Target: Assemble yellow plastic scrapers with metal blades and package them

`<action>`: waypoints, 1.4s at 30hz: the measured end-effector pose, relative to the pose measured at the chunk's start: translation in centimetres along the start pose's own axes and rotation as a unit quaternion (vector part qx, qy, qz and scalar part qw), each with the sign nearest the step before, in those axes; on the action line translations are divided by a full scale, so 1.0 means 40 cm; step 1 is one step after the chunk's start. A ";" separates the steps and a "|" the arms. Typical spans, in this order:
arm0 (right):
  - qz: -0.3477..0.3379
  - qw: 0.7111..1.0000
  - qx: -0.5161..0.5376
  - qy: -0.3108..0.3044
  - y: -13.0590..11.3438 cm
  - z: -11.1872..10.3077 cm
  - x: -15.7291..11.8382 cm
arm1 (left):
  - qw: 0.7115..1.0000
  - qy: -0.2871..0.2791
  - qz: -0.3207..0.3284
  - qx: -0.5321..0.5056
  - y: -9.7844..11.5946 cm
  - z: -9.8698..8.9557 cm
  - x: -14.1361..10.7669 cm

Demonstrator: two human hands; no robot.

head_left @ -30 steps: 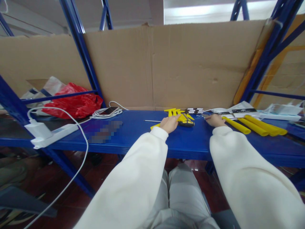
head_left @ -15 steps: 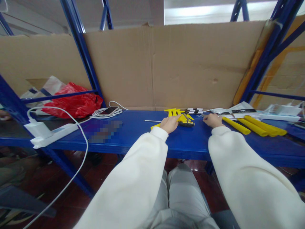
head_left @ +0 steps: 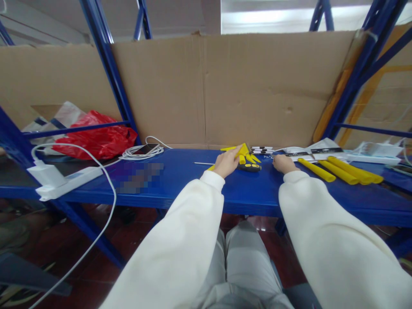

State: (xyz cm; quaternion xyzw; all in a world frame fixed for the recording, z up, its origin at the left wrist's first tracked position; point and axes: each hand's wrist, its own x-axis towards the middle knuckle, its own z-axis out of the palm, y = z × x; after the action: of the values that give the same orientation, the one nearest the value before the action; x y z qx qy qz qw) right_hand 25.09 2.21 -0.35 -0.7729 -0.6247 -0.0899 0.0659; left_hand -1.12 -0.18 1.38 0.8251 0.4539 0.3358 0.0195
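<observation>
My left hand (head_left: 226,162) is closed on a yellow plastic piece (head_left: 243,149), tilted up above the blue table. More small yellow pieces (head_left: 254,158) lie just beyond and to the right of it. Below these rests a screwdriver with a black and yellow handle (head_left: 250,168); a thin metal shaft (head_left: 203,163) shows on the other side of my left hand. Further right, my right hand (head_left: 283,164) is curled low over the tabletop, beside tiny light-coloured parts (head_left: 268,156). Whatever its fingers pinch is hidden.
Long yellow tubes (head_left: 344,171) lie at the right, before white plastic bags (head_left: 322,146). Black-and-white strips (head_left: 262,149) lie at the back. Coiled white cable (head_left: 141,152), a red bag (head_left: 99,135) and a power strip (head_left: 71,182) occupy the left. Cardboard (head_left: 244,90) walls the back.
My left hand has lifted and tilted a yellow piece from the group on the table. My right hand has curled in more, staying near the tiny parts.
</observation>
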 end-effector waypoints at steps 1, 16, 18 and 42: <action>-0.001 1.000 -0.002 -0.002 -0.002 -0.001 -0.001 | 0.998 0.034 -0.009 -0.048 0.001 -0.002 0.010; -0.021 0.997 0.067 0.038 -0.006 0.012 0.023 | 0.759 0.043 -0.314 -0.569 -0.002 -0.013 0.030; -0.044 0.987 0.133 0.076 -0.022 0.015 0.035 | 0.770 0.002 -0.319 -0.552 0.007 -0.002 0.023; -0.258 0.835 0.481 0.067 -0.188 0.015 0.021 | 0.796 -0.093 -0.302 -0.516 0.041 -0.008 0.003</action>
State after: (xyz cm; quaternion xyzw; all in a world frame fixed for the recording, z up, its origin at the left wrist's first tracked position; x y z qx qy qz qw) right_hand 17.93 4.71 -0.82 -0.4464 -0.7604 0.1563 0.4452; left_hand -0.05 -1.15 2.24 0.5404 0.4356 0.4192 0.5852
